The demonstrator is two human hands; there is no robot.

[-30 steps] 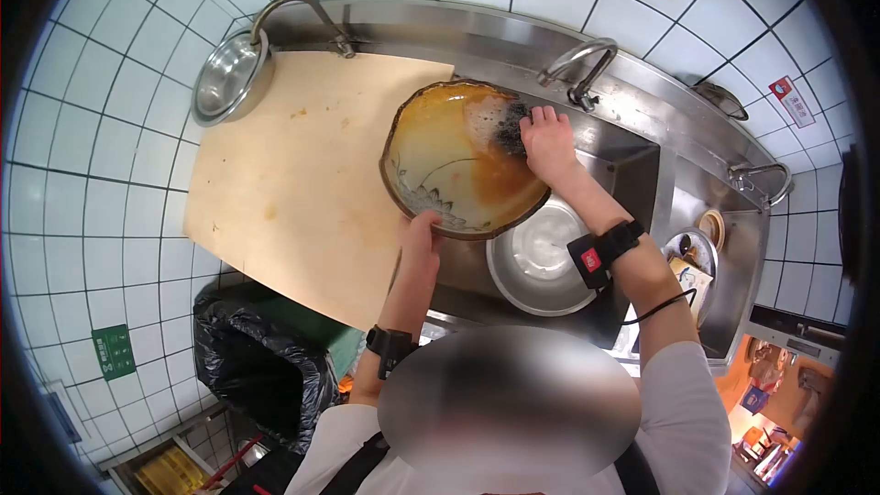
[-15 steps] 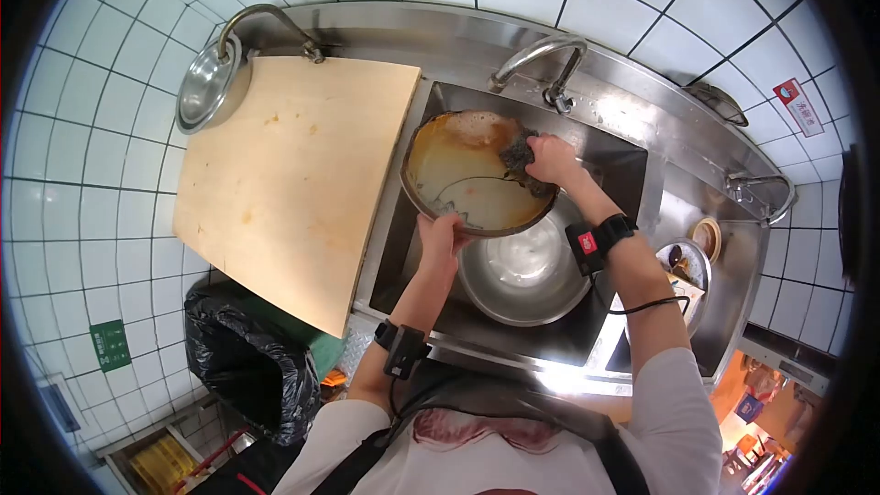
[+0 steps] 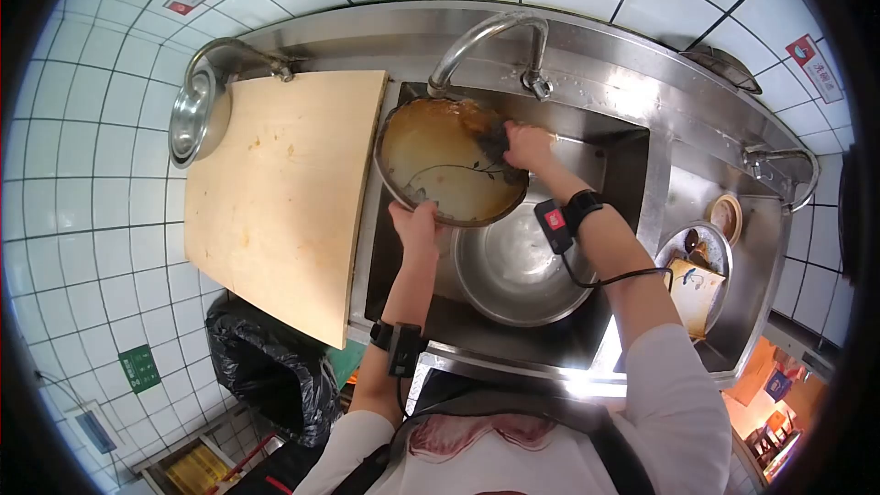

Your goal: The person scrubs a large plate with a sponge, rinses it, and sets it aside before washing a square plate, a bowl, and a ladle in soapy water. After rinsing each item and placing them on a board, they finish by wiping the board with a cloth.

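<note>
Far left, a small steel bowl sits tipped against the tiled wall, right at the corner of a big wooden board that covers that side of the counter. Below the board there's a black bin bag on the floor.

Next comes the sink. The left hand is clamped on the near rim of a large patterned dish, fingers curled around the edge. The dish is held tilted over the sink, just right of the board's edge, with its far rim near the base of the curved tap. It's smeared with orange-brown sauce and some foam.

The right hand is closed around a dark scrubbing pad and presses it against the dish's inner wall on the upper right side. Both wrists have black bands on them.

Under the dish, a wide steel basin rests in the sink. Further right, the next compartment holds a plate with scraps and a little brown bowl, with a second tap above.
</note>
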